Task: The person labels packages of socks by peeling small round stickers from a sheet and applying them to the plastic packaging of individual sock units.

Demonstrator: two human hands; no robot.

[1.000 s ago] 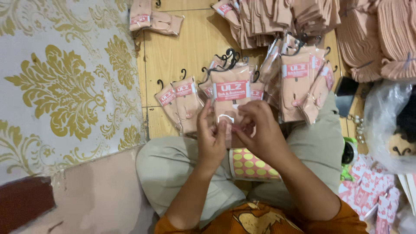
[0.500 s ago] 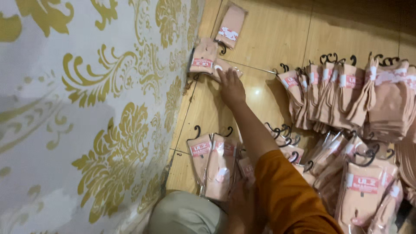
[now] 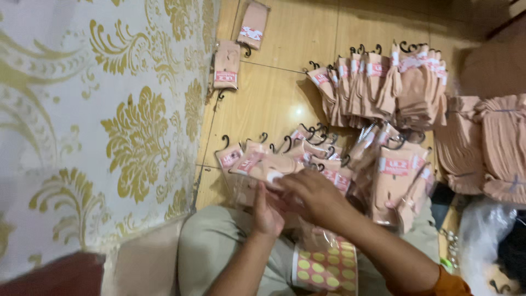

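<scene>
Socks pack, above the sticker roll, is gripped by left hand and right hand; labelling seems underway, pressing next.

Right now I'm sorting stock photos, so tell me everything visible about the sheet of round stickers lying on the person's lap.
The pink sheet of round yellow-green stickers looks like glossy paper or film, with the dots set in rows on a pink backing. It lies slightly curled across the person's beige trousers, below both hands. Its upper edge is hidden under a clear plastic wrapper and the right forearm; the lower edge runs out of the picture. Neither hand touches it.
</scene>
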